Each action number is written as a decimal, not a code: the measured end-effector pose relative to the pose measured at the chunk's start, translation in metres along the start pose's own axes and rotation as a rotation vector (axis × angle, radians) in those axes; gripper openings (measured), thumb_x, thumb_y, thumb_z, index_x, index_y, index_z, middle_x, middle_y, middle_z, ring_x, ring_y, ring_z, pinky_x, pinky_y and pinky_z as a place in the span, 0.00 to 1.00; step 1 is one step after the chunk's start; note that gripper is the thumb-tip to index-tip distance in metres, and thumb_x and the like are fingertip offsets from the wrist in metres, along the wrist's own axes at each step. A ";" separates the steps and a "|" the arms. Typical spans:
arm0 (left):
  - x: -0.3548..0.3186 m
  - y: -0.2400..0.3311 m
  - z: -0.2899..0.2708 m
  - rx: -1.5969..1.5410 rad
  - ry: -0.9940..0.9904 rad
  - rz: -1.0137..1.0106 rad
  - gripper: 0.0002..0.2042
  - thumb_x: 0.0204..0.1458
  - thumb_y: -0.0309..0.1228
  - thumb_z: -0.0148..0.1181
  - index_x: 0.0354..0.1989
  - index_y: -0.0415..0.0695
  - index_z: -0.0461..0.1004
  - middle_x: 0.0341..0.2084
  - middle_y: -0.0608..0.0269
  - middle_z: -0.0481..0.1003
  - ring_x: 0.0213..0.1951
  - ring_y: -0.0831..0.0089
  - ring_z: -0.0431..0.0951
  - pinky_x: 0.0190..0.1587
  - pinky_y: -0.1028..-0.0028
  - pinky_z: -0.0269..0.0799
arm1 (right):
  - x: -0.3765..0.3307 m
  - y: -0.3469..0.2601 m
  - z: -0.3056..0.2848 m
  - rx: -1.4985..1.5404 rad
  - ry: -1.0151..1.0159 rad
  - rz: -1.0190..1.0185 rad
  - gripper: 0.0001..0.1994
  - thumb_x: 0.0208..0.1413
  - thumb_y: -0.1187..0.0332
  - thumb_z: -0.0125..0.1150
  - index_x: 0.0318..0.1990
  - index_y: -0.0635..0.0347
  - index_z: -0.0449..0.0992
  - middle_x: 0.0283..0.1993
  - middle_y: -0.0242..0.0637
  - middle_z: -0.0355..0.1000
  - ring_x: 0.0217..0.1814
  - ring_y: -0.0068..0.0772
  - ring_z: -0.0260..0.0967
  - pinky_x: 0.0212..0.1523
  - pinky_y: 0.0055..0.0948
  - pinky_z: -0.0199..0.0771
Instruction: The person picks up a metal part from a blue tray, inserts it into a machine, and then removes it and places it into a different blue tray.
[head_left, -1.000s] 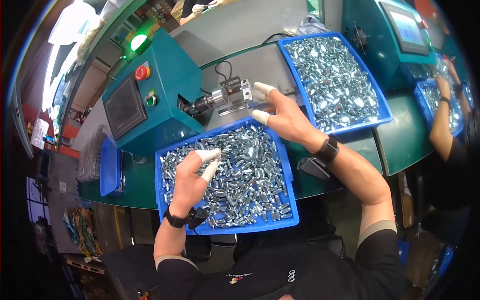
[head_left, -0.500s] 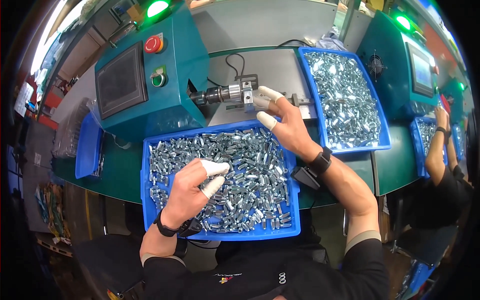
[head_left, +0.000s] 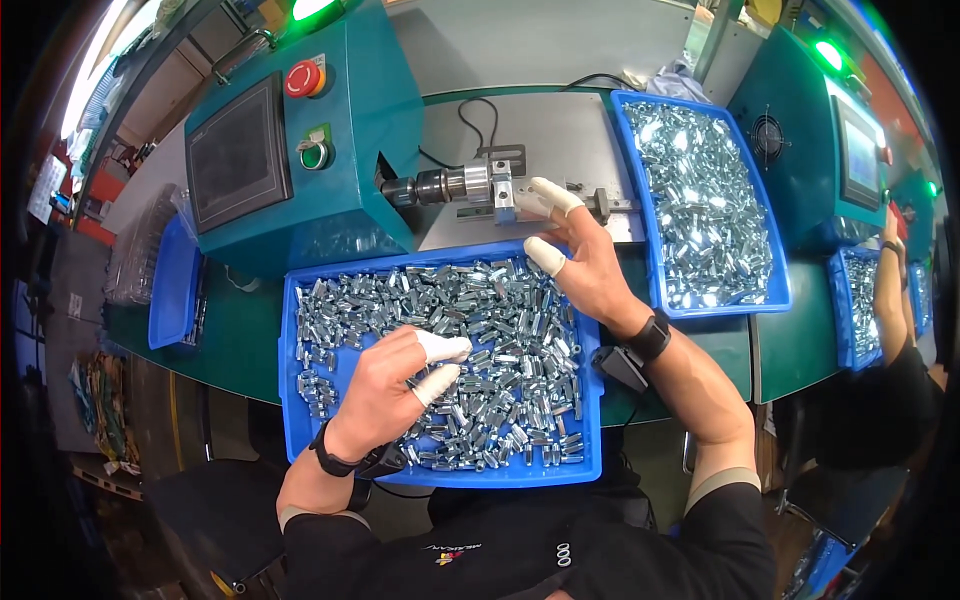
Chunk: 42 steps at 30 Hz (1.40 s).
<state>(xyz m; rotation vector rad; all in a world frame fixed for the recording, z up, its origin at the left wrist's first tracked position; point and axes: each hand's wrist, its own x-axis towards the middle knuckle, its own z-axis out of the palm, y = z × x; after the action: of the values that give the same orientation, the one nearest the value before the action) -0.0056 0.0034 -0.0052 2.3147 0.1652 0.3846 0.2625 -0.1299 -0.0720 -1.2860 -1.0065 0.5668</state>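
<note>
My left hand (head_left: 382,385) reaches over a blue tray (head_left: 290,385) of small shiny metal hex-shaped pieces (head_left: 520,350). White finger cots cover its thumb and index finger, whose tips are a little apart just above the pieces; nothing shows between them. My right hand (head_left: 592,268), also in finger cots, has thumb and fingers spread. Its fingertips are beside the metal block (head_left: 504,192) at the end of a round chuck (head_left: 440,186) that comes out of a green machine (head_left: 370,130). The tips of some right fingers are blurred or hidden near the block.
A second blue tray (head_left: 655,250) of similar pieces lies to the right of the metal plate (head_left: 560,130). The machine carries a dark screen (head_left: 240,155) and a red button (head_left: 304,78). An empty-looking blue bin (head_left: 174,285) is far left. Another person's arm (head_left: 888,300) works at the right.
My left hand has shifted slightly right and down over the pieces. The right hand stays beside the block, its fingers a little more bent. The whole view has shifted slightly.
</note>
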 end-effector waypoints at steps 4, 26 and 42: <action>-0.003 0.002 0.002 -0.013 0.001 -0.001 0.12 0.57 0.19 0.71 0.50 0.40 0.86 0.40 0.56 0.87 0.44 0.59 0.86 0.48 0.64 0.80 | -0.001 0.001 0.001 -0.007 0.011 0.008 0.37 0.68 0.72 0.65 0.82 0.62 0.56 0.76 0.47 0.69 0.77 0.38 0.67 0.72 0.37 0.70; -0.003 -0.016 -0.001 -0.004 0.136 -0.034 0.11 0.62 0.23 0.70 0.51 0.39 0.86 0.44 0.55 0.87 0.47 0.64 0.87 0.52 0.67 0.80 | 0.088 -0.043 -0.006 -1.283 0.169 0.007 0.29 0.60 0.55 0.70 0.62 0.68 0.76 0.35 0.51 0.83 0.44 0.56 0.83 0.46 0.48 0.83; -0.001 -0.033 0.014 -0.022 0.140 -0.065 0.11 0.60 0.28 0.71 0.51 0.42 0.86 0.42 0.54 0.86 0.44 0.57 0.86 0.49 0.64 0.80 | 0.046 -0.059 -0.081 -1.355 0.298 0.118 0.30 0.58 0.58 0.71 0.67 0.59 0.76 0.45 0.56 0.83 0.51 0.60 0.82 0.55 0.54 0.81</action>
<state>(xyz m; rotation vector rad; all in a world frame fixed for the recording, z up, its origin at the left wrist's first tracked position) -0.0021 0.0167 -0.0384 2.2549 0.3025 0.5133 0.3433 -0.1476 0.0007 -2.5199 -1.0548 -0.3575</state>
